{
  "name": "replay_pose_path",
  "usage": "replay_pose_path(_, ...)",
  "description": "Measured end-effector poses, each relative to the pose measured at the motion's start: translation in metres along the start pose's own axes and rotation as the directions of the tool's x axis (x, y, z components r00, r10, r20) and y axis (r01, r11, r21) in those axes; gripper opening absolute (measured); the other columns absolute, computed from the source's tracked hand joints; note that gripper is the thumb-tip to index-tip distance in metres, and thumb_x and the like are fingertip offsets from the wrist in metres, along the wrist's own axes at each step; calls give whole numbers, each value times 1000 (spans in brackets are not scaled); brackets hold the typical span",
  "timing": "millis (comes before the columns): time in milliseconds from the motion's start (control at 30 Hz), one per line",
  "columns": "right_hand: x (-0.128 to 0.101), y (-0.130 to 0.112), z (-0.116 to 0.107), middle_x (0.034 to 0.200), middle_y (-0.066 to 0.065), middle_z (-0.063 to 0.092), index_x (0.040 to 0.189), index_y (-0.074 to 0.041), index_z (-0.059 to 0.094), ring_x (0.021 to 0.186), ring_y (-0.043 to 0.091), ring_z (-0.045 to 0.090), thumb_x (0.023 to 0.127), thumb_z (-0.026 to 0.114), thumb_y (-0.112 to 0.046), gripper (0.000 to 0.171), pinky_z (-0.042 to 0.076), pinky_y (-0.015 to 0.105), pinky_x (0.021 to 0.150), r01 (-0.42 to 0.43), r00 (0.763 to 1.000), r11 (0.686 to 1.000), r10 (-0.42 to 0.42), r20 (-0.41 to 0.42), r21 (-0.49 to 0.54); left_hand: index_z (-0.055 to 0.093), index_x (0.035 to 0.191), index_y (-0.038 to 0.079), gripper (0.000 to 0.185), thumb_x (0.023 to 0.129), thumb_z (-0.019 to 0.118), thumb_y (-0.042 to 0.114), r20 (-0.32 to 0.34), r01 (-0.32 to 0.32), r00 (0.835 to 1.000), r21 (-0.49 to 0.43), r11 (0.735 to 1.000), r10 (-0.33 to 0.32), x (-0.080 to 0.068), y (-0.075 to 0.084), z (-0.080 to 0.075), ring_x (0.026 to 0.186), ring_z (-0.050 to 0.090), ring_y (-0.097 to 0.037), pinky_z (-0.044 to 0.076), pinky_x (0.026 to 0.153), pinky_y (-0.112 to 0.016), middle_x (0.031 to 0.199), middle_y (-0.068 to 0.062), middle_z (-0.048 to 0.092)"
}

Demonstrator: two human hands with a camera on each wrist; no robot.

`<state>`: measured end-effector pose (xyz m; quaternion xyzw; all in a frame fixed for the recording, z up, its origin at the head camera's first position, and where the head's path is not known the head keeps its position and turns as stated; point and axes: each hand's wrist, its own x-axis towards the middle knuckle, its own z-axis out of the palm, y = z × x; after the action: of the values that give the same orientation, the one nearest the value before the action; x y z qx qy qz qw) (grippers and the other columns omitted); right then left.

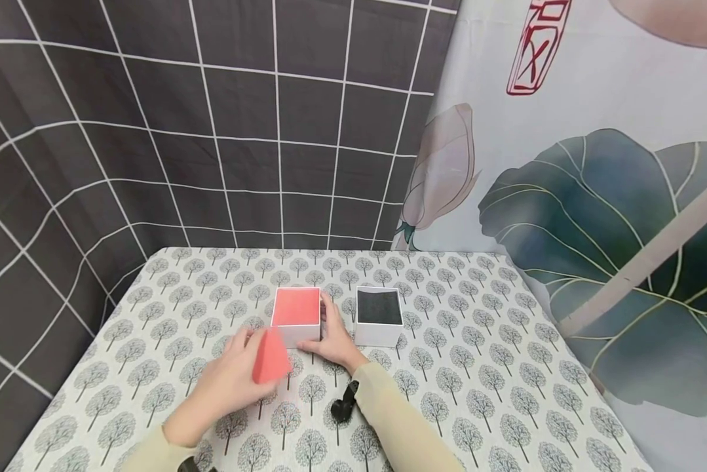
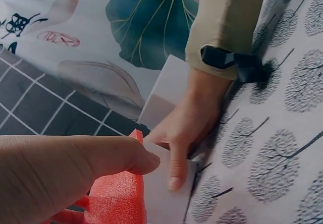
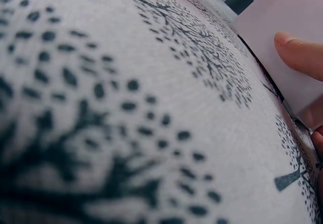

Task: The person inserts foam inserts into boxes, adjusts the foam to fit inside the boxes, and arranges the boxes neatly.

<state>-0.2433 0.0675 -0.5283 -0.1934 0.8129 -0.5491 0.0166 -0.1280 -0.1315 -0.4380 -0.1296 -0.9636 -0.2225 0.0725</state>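
A white square box with a red lining (image 1: 296,311) stands open on the tree-patterned tablecloth (image 1: 477,367). My right hand (image 1: 331,337) grips its front right corner, with the thumb (image 2: 174,171) lying on the front wall (image 2: 166,199) and the fingers along the right side. A fingertip (image 3: 300,55) presses the white wall (image 3: 295,27) in the right wrist view. My left hand (image 1: 235,377) holds a red foam piece (image 1: 270,357) tilted just in front of and left of that box. The left thumb (image 2: 101,158) lies over the red foam (image 2: 118,199).
A second white box with a black lining (image 1: 379,314) stands just right of the first one, and its wall (image 2: 164,90) shows behind my right hand. A dark grid-patterned wall (image 1: 211,131) and a leaf-print curtain (image 1: 595,196) close in the back of the table.
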Motion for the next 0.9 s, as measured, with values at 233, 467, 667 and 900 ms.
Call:
replay_pose_path(233,0,1,1,136,3,37,149,-28,9,118,18,46,57,88,-24,121,41,39,96,8,1000,1000,-8,-2,-9,39,136,-2,88,66,79,34,-11,-55,998,-28,998,55,17,4,-13,94,52,-27,55,59,-41,122,-19,45)
replay_pose_path(467,2,2,0,135,4,37,148,-32,8,116,20,46,57,88,-33,122,42,41,95,27,1000,999,-28,-4,-29,34,138,-4,90,70,77,34,8,-80,997,-20,997,80,40,4,-13,102,49,-32,55,62,-47,128,-24,41)
replay_pose_path(667,3,3,0,134,1,36,148,-32,7,115,17,46,56,88,-36,122,39,41,98,26,1000,999,-26,1,-45,35,139,-2,90,71,76,41,28,-100,995,-13,995,100,60,3,-12,100,48,-29,54,67,-45,125,-19,45)
replay_pose_path(900,2,5,1,132,2,37,148,-33,9,113,17,45,58,86,-37,118,39,44,96,47,999,997,-48,-6,-68,37,139,4,85,71,76,37,93,-140,985,-64,988,146,79,-2,-12,103,49,-29,53,68,-49,124,-17,48)
